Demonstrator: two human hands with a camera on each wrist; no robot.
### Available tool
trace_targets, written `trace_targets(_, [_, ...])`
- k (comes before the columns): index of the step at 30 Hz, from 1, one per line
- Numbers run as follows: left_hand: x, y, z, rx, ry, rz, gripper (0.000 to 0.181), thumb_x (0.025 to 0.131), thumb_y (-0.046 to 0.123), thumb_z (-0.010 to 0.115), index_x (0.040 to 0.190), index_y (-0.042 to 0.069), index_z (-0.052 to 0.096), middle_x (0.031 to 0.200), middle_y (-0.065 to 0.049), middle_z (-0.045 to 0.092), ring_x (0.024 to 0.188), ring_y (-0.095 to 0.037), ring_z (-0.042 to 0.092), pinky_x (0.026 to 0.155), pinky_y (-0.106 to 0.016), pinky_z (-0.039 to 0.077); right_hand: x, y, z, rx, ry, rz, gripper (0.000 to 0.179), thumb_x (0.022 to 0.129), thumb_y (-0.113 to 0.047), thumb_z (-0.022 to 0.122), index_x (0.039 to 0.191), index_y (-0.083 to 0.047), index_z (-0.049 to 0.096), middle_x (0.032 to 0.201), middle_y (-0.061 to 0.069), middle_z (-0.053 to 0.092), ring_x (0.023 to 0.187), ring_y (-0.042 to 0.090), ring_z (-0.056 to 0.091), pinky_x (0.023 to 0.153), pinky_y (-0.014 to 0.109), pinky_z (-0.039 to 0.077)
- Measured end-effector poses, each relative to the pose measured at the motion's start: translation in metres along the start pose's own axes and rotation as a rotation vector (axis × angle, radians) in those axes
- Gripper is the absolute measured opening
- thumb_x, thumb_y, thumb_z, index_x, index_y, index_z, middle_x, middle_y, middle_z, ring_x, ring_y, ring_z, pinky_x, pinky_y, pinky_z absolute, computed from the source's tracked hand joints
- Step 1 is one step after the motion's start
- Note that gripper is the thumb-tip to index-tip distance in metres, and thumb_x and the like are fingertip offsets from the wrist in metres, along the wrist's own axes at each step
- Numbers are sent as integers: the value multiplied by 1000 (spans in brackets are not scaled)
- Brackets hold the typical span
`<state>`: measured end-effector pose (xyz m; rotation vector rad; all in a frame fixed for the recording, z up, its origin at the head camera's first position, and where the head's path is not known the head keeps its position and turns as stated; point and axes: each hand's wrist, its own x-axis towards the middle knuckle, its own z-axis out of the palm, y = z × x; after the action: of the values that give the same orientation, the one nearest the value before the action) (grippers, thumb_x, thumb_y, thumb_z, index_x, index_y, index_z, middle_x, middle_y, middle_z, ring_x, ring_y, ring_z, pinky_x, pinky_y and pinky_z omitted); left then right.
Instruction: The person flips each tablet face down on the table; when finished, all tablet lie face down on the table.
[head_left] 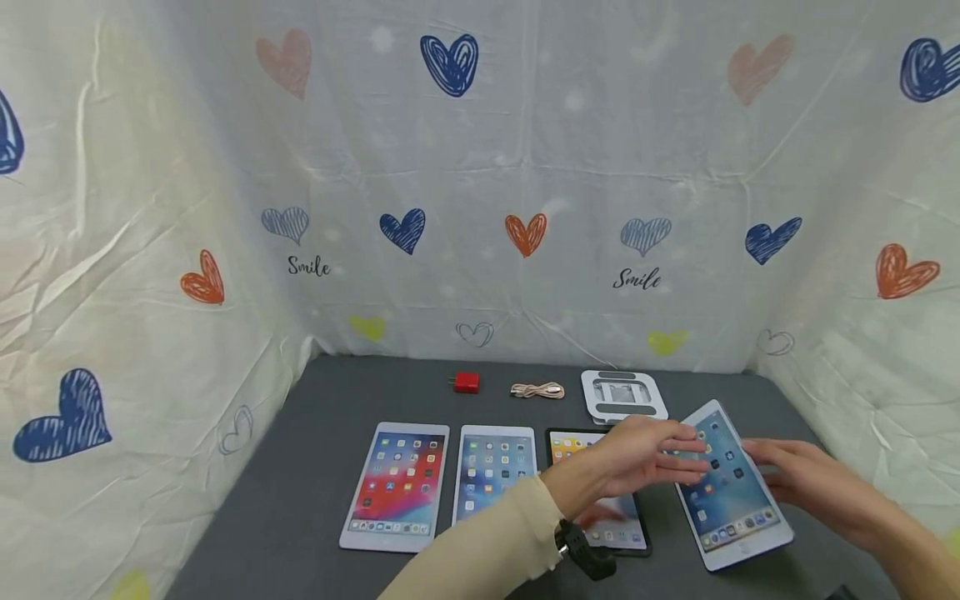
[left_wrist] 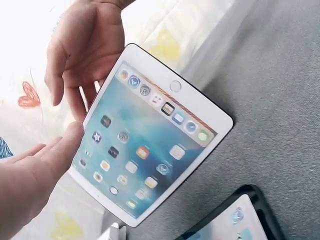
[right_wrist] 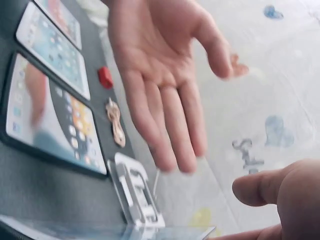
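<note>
Left hand (head_left: 651,457), right hand (head_left: 813,485), tilted tablet (head_left: 735,492)

The left's straight, unclenched fingers lie before the screen; the right's pass behind its edge (their grip cannot be told). Leftward on the table (head_left: 300,467) lie three other tablets (head_left: 397,492); beyond, a stand (head_left: 622,407), a cable (head_left: 537,390) and a red plug (head_left: 467,382).

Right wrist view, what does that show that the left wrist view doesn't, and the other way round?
Only the right wrist view shows the red charger, the coiled cable, the blue-screened tablet and the red-screened tablet, which the frame cuts off.

Only the left wrist view shows the home button and app icons of the tilted tablet; the other catches its screen nearly edge-on.

Both share the left hand, the right hand, the tilted tablet, part of the dark-edged tablet, the gray table and the heart-print cloth.
</note>
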<state>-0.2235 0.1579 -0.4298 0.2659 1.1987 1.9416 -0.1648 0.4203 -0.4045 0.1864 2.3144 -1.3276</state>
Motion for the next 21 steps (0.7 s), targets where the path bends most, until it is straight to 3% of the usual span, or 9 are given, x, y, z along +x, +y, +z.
trace_targets(5, [-2, 7, 3, 16, 3, 12, 41, 110, 18, 59, 140, -9, 63, 143, -26, 68, 140, -54, 60, 118, -60, 51, 0, -13, 16, 4, 33, -46, 75, 121, -42, 30, 160, 22, 29, 164, 44, 37, 137, 50, 63, 103, 52, 63])
trace_targets(9, [-5, 8, 0, 8, 24, 33, 44, 112, 22, 57, 143, -9, 61, 144, -26, 66, 138, -56, 61, 119, -62, 50, 4, -17, 24, 61, 27, -78, 68, 122, -38, 34, 163, 16, 31, 162, 40, 43, 135, 40, 66, 100, 49, 65])
trace_targets(12, [-8, 7, 0, 6, 56, 48, 45, 111, 24, 57, 145, -6, 59, 145, -26, 64, 134, -58, 63, 117, -64, 52, 9, -17, 28, 112, -21, -117, 65, 121, -36, 38, 164, 13, 33, 161, 36, 46, 131, 31, 68, 100, 46, 65])
trace_targets(16, [-14, 6, 1, 12, 121, 72, 45, 110, 23, 56, 147, -4, 59, 145, -26, 63, 129, -60, 65, 113, -65, 55, 18, -8, 30, 206, -118, -179, 61, 121, -33, 43, 163, 10, 38, 154, 17, 60, 125, 19, 71, 102, 43, 64])
trace_targets(18, [-18, 5, 2, 10, 167, 79, 43, 109, 21, 57, 144, -3, 61, 141, -25, 64, 124, -60, 67, 111, -65, 56, 25, -1, 31, 263, -160, -183, 57, 120, -31, 44, 161, 9, 43, 147, 5, 66, 123, 18, 73, 103, 42, 64])
trace_targets(21, [-23, 4, 2, 7, 244, 89, 40, 106, 18, 57, 138, -5, 64, 133, -24, 65, 117, -59, 69, 107, -65, 59, 34, 12, 30, 320, -209, -167, 56, 120, -29, 46, 159, 11, 46, 141, 2, 71, 122, 20, 75, 105, 46, 64])
